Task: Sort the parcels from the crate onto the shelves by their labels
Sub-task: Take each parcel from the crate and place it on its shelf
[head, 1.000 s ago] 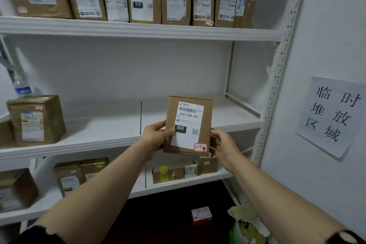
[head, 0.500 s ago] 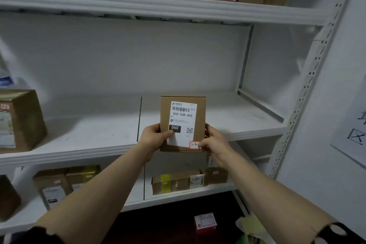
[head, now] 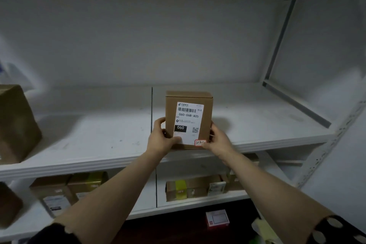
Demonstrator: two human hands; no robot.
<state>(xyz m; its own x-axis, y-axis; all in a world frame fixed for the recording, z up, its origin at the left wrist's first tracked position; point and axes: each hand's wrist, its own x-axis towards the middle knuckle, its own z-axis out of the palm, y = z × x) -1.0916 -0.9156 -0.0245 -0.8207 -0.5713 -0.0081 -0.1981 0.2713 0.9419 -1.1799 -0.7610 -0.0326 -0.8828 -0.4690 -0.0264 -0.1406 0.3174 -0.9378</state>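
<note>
A small brown cardboard parcel (head: 189, 119) stands upright near the front of the white middle shelf (head: 257, 121), just right of the shelf's centre seam. Its white label faces me and reads 060-06B-A05, with a black 060 tag and a red-bordered handwritten sticker at the lower right. My left hand (head: 161, 140) grips the parcel's lower left edge, thumb on the label. My right hand (head: 218, 140) grips its lower right edge. I cannot tell whether the parcel's base touches the shelf.
A larger brown box (head: 15, 125) sits at the left end of the same shelf. Several parcels (head: 196, 187) line the lower shelf. A small red and white box (head: 217, 219) lies on the dark floor. The shelf's metal upright (head: 324, 156) stands to the right.
Both hands carried the parcel forward and down onto the middle shelf, and my view moved closer, so the upper shelf's parcels and the wall sign dropped out of sight.
</note>
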